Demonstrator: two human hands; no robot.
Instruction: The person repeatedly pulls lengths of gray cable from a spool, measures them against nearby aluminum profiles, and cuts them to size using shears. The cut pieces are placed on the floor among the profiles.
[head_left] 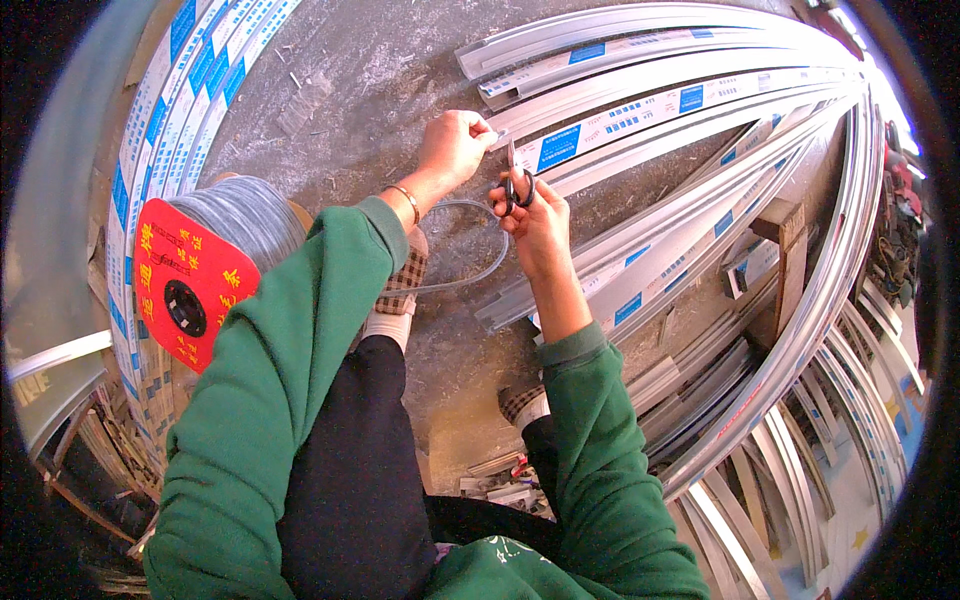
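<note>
My left hand is closed in a pinch on the end of a thin grey strip, right beside the end of a white aluminium profile with blue labels. In my right hand is a pair of scissors with black handles, fingers in the loops and blades pointing up toward the profile end. Below my hands a loop of the grey strip hangs or lies near the floor. At my left stands a large spool with a red face, wound with the grey strip. My left forearm partly covers it.
More long profiles lie to the right, some resting on a wooden stand. Labelled profiles run along the left behind the spool. Offcuts lie between my feet on the dusty concrete floor.
</note>
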